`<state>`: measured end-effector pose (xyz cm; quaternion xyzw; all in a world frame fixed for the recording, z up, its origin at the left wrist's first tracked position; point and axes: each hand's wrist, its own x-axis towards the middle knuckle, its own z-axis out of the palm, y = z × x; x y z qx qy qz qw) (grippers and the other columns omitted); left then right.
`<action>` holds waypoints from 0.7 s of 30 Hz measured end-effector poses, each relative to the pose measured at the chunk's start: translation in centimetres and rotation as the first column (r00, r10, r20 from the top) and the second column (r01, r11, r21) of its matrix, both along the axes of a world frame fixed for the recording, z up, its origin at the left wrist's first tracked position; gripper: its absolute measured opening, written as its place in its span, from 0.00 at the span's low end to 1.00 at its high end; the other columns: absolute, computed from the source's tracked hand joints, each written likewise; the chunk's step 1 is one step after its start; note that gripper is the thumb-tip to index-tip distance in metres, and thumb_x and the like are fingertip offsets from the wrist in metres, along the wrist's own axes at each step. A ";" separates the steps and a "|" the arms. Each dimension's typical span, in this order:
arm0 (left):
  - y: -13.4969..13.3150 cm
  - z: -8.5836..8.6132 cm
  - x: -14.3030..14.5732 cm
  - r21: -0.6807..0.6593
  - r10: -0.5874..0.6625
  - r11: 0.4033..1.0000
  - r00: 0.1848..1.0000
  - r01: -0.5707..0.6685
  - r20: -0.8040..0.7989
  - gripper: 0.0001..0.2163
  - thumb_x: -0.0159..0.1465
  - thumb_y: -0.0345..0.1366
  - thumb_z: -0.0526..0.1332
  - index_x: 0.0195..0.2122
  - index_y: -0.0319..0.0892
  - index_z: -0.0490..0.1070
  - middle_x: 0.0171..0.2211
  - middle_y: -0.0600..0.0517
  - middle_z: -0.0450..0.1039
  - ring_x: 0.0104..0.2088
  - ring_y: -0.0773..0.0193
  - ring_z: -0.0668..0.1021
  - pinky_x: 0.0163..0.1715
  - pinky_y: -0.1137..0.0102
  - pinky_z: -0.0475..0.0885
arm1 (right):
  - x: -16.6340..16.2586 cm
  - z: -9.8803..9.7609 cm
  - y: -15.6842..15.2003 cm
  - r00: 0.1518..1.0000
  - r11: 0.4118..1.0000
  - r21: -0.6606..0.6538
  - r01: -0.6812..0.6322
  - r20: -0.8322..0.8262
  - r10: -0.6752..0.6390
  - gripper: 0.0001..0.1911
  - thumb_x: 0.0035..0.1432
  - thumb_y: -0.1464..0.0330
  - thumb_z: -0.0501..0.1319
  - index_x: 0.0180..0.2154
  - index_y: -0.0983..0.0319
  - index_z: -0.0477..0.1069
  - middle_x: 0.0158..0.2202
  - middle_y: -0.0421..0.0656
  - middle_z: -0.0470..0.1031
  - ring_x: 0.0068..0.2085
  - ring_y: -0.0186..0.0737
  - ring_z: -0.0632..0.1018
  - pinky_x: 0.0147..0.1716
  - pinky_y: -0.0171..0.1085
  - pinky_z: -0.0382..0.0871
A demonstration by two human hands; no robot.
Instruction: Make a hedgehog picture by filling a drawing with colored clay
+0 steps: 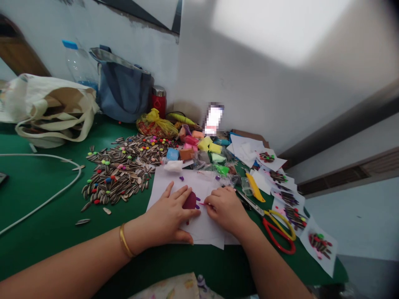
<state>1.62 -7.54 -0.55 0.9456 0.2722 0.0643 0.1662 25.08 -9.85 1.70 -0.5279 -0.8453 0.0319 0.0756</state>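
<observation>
My left hand (171,216) lies flat with fingers spread on a sheet of white paper (158,182). Beside its fingers is a flat, dark maroon oval (190,201), which looks like modelling clay, partly covered by them. Small purple strips (197,202) stick out from the oval's right side. My right hand (226,208) rests on the paper's right part, thumb and forefinger pinched on a thin pink piece (202,204) that points toward the purple strips. Small purple bits (181,178) lie higher on the sheet.
Left of the paper spreads a pile of sunflower seeds (124,166) with coloured ones mixed in. Clay blocks (187,154) sit behind. On the right lie scissors (277,226), a yellow cutter (254,187) and several decorated papers (324,257). A white cable (62,189) crosses the left.
</observation>
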 end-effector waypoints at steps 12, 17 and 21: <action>0.0 -0.2 0.0 0.017 0.002 1.000 1.000 -0.002 -0.003 0.37 0.52 0.66 0.62 0.62 0.61 0.64 0.71 0.41 0.49 0.69 0.35 0.54 0.63 0.35 0.36 | -0.5 -0.3 -0.2 0.999 0.998 -0.042 -0.039 -0.020 0.038 0.06 0.60 0.71 0.61 0.33 0.59 0.78 0.30 0.41 0.78 0.37 0.39 0.76 0.42 0.41 0.54; 0.1 -0.3 0.0 0.021 -0.007 1.000 1.000 0.008 -0.007 0.37 0.53 0.67 0.61 0.62 0.61 0.64 0.71 0.41 0.49 0.69 0.36 0.54 0.63 0.35 0.36 | -0.5 -0.3 -0.2 0.999 0.998 -0.046 -0.036 -0.010 0.036 0.06 0.59 0.71 0.62 0.32 0.59 0.77 0.30 0.40 0.78 0.37 0.38 0.75 0.41 0.41 0.54; 0.0 -0.3 0.0 0.026 -0.007 1.000 1.000 0.007 -0.016 0.37 0.53 0.67 0.61 0.63 0.62 0.63 0.71 0.42 0.48 0.69 0.36 0.54 0.63 0.35 0.36 | -0.5 0.0 -0.3 1.000 0.998 -0.055 -0.029 -0.010 0.028 0.06 0.59 0.71 0.61 0.32 0.59 0.77 0.30 0.40 0.78 0.37 0.39 0.76 0.42 0.41 0.54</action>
